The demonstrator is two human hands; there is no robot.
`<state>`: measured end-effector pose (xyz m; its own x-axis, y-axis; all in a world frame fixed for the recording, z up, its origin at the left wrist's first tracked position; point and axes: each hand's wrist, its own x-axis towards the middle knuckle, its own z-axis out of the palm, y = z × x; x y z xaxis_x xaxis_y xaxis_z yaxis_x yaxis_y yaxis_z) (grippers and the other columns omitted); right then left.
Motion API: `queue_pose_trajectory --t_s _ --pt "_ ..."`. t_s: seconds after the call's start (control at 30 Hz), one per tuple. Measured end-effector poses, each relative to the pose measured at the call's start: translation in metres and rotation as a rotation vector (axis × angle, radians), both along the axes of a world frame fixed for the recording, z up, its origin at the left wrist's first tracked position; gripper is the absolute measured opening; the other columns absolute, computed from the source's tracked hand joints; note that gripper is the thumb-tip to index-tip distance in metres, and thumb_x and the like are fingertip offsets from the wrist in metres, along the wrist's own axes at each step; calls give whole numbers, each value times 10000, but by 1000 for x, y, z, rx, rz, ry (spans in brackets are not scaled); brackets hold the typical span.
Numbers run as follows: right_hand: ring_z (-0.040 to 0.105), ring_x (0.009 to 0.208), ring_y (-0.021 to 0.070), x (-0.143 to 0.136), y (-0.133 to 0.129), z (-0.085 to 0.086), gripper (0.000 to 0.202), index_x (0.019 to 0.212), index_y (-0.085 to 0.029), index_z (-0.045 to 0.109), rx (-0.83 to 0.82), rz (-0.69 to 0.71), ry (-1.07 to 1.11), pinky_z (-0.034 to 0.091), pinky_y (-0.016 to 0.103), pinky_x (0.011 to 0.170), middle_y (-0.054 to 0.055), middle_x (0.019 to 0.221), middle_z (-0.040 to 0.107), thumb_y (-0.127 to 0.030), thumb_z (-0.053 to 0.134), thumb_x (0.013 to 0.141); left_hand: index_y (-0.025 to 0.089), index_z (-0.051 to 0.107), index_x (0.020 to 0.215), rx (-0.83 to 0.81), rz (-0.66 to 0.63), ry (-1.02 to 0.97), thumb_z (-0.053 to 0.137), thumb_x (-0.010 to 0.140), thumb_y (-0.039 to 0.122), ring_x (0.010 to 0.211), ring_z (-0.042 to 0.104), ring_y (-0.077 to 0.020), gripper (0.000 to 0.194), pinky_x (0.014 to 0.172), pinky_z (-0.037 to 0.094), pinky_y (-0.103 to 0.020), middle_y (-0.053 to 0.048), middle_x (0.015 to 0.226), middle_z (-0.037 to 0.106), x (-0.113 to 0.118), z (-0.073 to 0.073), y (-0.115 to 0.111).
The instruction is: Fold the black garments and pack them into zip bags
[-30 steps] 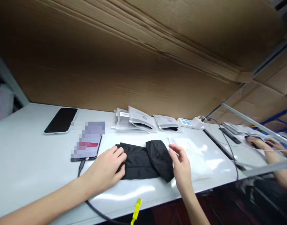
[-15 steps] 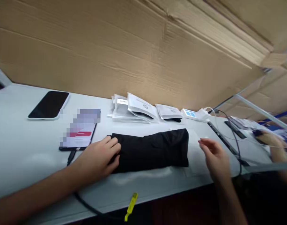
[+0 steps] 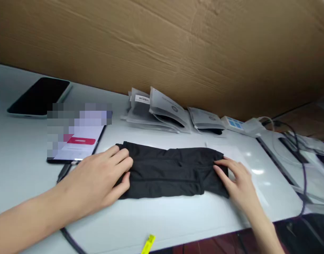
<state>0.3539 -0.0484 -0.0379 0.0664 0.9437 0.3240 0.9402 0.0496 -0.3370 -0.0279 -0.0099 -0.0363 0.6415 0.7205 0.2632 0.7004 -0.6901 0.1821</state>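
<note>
A strip of folded black cloth (image 3: 162,173) lies lengthwise on the white table, its lower layer showing past a folded edge on the right. My left hand (image 3: 103,176) has its fingers curled over the left end, closed on the fabric. At the opposite end, my right hand (image 3: 237,178) pinches the cloth between thumb and fingers. A clear plastic bag (image 3: 232,150) lies flat behind the right end, partly covered by the cloth.
Several frosted zip pouches (image 3: 167,109) lean near the cardboard wall (image 3: 162,49). A lit phone (image 3: 82,141) with a cable and a dark phone (image 3: 40,97) lie left. A power strip (image 3: 233,123) and cables are at right. A yellow tag (image 3: 148,244) hangs at the front edge.
My right hand has moved left onto the cloth's right end and closed on it. The right end now shows a separate layer extending out. My left hand keeps its grip; the view has shifted.
</note>
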Motion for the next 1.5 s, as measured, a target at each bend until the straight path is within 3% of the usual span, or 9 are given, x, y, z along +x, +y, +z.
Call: queue_pose_trajectory --t_s 0.17,0.27,0.4,0.53,0.63,0.77,1.0,1.17,1.5 --pt "595 1128 315 -15 -7 17 312 915 -251 679 76 17 9 416 501 966 82 983 724 -518 521 880 182 609 1077 51 8 -10 490 900 360 917 586 -239 278 645 460 -307 -100 1134 600 -4 1 -3" --pt "578 1163 290 -45 -13 29 279 1060 -254 648 56 102 48 414 484 999 87 1122 698 -453 553 890 177 604 1156 60 33 19 572 869 422 1007 553 -289 378 809 477 -392 -104 1109 621 -3 3 -3" --pt "518 1239 320 -70 -8 32 403 1203 -266 593 -126 227 45 360 564 1043 81 1192 680 -375 648 819 171 624 1038 -32 56 0 628 849 440 982 530 -281 328 824 468 -412 -80 992 620 2 6 2" --pt "469 1294 319 -75 -8 48 176 971 -271 661 -294 330 34 361 569 1041 52 1082 702 -238 606 807 175 589 851 -29 -7 -61 584 878 226 974 509 -252 58 810 431 -373 -57 927 602 1 17 -4" --pt "461 1306 292 -74 -28 72 75 839 -274 646 -365 417 42 404 502 1033 35 1036 692 -245 577 846 187 559 809 -71 -154 -92 564 865 153 960 509 -221 65 812 398 -341 -36 934 607 -7 31 -30" --pt "392 1367 289 -59 -48 90 160 983 -328 658 -469 481 17 389 484 1073 15 1140 674 -393 652 838 205 545 760 -304 -357 0 632 858 285 783 522 -163 154 692 383 -280 15 802 596 -23 46 -57" --pt "432 1325 357 -18 12 57 235 984 -252 672 -188 368 -194 359 595 1043 101 1275 632 -226 601 761 170 607 956 -71 -161 4 574 898 291 961 555 -229 138 842 421 -343 -75 1023 630 -13 43 4" --pt "472 1293 357 -11 25 38 96 780 -241 639 -166 364 -185 386 595 1008 93 1230 664 -189 564 748 180 594 814 -74 -171 96 499 896 165 902 582 -206 126 831 436 -332 -47 921 637 -10 35 25" --pt "536 1220 289 -22 25 65 199 813 -261 561 -275 312 210 414 455 993 56 1078 700 -438 520 892 214 569 817 -384 57 -172 423 916 388 754 580 -172 248 676 430 -248 1 830 655 -32 56 41"
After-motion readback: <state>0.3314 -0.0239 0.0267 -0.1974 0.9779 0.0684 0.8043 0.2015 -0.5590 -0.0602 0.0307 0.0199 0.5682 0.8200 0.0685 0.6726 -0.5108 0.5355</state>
